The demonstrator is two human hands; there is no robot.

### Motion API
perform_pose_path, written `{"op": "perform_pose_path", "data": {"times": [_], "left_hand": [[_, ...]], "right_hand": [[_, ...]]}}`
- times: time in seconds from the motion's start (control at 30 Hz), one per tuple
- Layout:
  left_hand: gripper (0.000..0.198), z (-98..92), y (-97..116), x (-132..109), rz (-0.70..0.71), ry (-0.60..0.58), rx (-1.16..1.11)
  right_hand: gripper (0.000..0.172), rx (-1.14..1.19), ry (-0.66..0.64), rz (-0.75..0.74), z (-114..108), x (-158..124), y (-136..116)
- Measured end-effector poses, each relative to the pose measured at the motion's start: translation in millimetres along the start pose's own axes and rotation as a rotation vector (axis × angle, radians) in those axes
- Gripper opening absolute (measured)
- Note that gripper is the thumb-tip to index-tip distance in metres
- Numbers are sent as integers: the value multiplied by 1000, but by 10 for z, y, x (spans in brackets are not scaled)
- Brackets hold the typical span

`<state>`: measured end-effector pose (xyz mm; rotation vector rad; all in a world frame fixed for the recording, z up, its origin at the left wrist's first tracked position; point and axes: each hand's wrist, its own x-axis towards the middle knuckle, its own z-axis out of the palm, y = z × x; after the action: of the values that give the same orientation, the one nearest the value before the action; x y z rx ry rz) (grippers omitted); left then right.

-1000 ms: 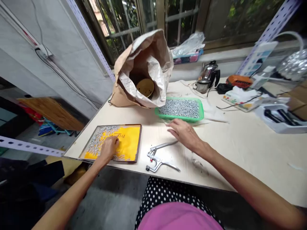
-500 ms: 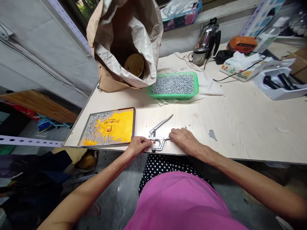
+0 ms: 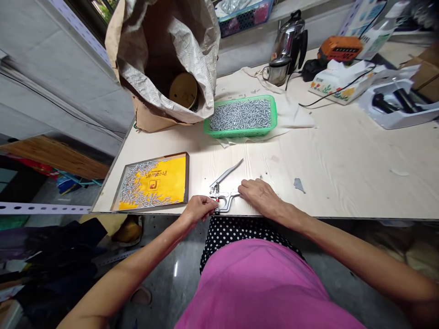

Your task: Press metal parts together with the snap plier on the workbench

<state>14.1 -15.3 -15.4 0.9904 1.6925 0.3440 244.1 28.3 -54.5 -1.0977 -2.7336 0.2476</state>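
Pliers (image 3: 224, 195) at the table's near edge, between two hands; head at the left fingertips, lower handle running right to the other hand.
Left hand (image 3: 199, 208) nearer the head, fingers pinched narrow, whether on a pin cannot be told; right hand (image 3: 260, 194) curled closed on the lower handle's end; upper handle free, slanting away rightward; counted: one pliers, one tray (image 3: 187, 178), one green basket (image 3: 240, 133); pins (image 3: 132, 185) in both containers, too many to count.

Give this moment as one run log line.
left hand: at head of snap pliers; right hand: on near handle; far handle: spread open; tray: metal pins, yellow sheet; green basket: metal pins
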Motion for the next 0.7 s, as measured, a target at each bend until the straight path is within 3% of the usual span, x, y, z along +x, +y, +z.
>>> {"op": "perform_pose_path", "data": {"times": [0.27,0.47,0.6,0.7], "left_hand": [[24,-25,40,14,-35,-98,61],[26,-41,23,43,-72,-144,27],[26,-48,24,54,-71,-151,29],[30,-54,34,62,-87,-158,44]], "right_hand": [[18,9,-18,10,-16,14,-18],[11,60,-85,11,-197,8,-6],[76,74,-52,-47,-282,136,135],[98,37,-125,-95,-242,310,256]]}}
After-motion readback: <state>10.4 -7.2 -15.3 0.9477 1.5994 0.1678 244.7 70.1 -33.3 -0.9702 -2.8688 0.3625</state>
